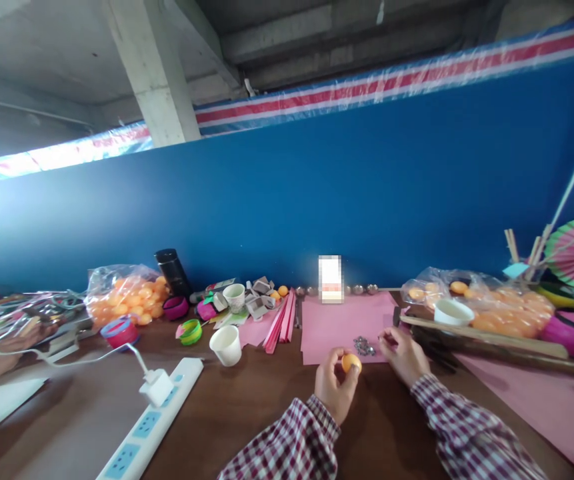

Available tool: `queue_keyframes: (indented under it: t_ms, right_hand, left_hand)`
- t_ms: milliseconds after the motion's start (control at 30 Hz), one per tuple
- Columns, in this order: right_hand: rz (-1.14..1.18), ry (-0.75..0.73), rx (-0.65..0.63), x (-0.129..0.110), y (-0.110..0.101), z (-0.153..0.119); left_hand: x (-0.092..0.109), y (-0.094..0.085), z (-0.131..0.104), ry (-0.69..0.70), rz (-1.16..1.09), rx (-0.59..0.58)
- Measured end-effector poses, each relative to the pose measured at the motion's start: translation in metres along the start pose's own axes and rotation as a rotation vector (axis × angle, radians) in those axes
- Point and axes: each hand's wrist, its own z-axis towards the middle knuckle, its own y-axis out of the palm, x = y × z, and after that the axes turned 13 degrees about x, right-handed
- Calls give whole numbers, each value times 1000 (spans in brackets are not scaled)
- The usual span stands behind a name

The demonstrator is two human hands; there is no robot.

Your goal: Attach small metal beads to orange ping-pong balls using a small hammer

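My left hand (334,387) grips an orange ball (351,363), which looks like a table tennis ball, between thumb and fingers near the front edge of a pink paper sheet (349,317). A small pile of shiny metal pieces (363,346) lies on that sheet, between my two hands. Just right of the pile, my right hand (407,357) is pinched, thumb against fingertips; whatever is in the pinch is too small to make out. Several silvery balls (372,289) line the far edge of the paper, by the blue wall.
A white power strip (154,420) with a plugged-in charger (157,387) crosses the table's left side. Bags of orange balls (137,300) stand on both sides. A white cup (225,345) is left of the paper; wooden sticks (487,337) lie right. Another person's hand (27,340) shows far left.
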Motion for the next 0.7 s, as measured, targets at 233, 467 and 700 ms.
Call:
queue_keyframes:
  t_ms: [233, 467, 700]
  right_hand:
    - [75, -12, -21, 4, 1, 0]
    - [73, -68, 36, 5, -1, 0]
    - [186, -75, 92, -21, -6, -15]
  left_hand:
    - [0, -1, 2, -53, -39, 17]
    - [2, -2, 1, -50, -12, -9]
    - [2, -2, 2, -83, -83, 43]
